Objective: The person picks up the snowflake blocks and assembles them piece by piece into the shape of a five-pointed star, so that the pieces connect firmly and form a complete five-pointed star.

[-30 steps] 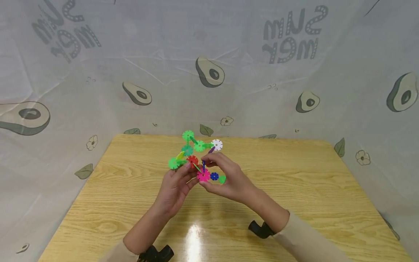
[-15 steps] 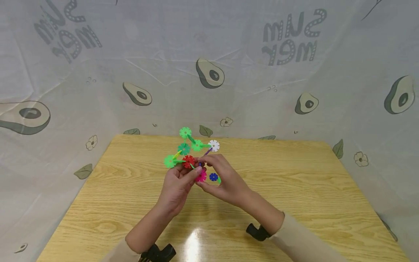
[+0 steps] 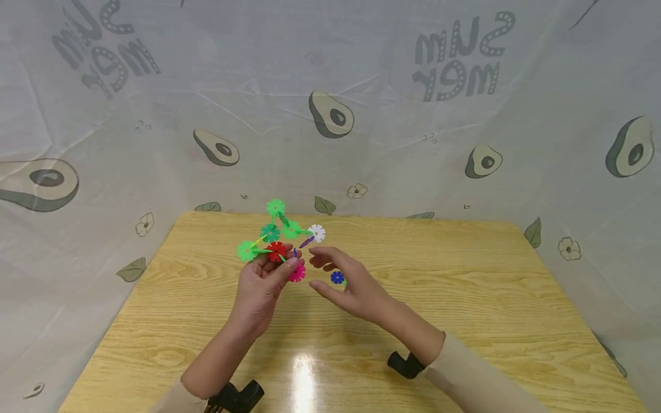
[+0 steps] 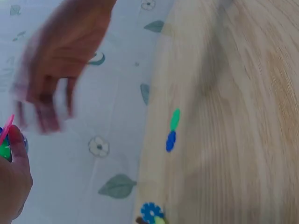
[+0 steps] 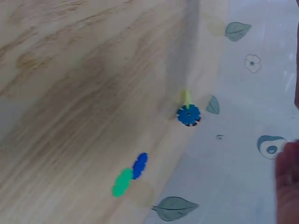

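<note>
The left hand (image 3: 260, 289) pinches a chain of slotted snowflake discs (image 3: 276, 251) at its twelve o'clock, near the pink disc (image 3: 297, 276), probably to steady the links; at the chain's four o'clock, the right hand (image 3: 356, 284) curves wide, holding nothing.

Left grip (image 3: 260, 291) pinches; right grip (image 3: 355, 285) hovers, loosely parted.

Head view: room over the light wood tabletop (image 3: 496, 304), centre-right to lower right. Mid-frame, slim gap between right hand (image 3: 356, 285) and multicoloured chain of slotted plastic discs (image 3: 276, 250) in left hand (image 3: 260, 287). Blue slotted plastic disc (image 3: 337, 277) on wood past right thumb. White avocado-print cloth (image 3: 403, 155) blocks top and sides.
</note>
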Available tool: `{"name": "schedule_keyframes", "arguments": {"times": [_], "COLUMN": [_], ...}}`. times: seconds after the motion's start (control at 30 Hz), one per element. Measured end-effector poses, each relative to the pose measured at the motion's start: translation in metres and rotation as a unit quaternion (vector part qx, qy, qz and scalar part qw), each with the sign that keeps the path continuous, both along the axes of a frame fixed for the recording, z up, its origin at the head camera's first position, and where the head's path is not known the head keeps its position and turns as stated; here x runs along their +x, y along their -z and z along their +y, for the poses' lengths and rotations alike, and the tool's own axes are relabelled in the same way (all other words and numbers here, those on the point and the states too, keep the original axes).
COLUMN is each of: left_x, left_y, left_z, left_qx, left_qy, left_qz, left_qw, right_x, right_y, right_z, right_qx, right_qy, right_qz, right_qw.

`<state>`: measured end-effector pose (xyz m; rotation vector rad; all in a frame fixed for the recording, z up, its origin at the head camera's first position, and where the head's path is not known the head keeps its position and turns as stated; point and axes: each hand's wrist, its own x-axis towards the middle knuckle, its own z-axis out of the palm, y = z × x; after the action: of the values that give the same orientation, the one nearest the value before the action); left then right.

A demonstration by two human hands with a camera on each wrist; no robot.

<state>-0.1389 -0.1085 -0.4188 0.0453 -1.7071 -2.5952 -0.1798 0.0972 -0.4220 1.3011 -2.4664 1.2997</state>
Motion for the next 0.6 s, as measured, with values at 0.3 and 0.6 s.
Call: {"name": "schedule_keyframes", "arguments": {"times": [0.3,0.6], "left_x": [0.003,0.007], "left_y": [0.0,-0.006], "left_z": [-0.017,-0.02], "left_qx": [-0.001,0.009], "left_qy": [-0.013,-0.002], "left_qz": [-0.004,0.0], "left_qw": [0.9999,1.0], "right_x": [-0.006,-0.009], "right_y": [0.045,0.05], "right_z": [-0.003,-0.035], "right_qx": [0.179,0.207], "right_qy": [-0.025,0.004], "right_qz": [-0.248,-0.195], "right_qw": [0.9517,0.9586]}}
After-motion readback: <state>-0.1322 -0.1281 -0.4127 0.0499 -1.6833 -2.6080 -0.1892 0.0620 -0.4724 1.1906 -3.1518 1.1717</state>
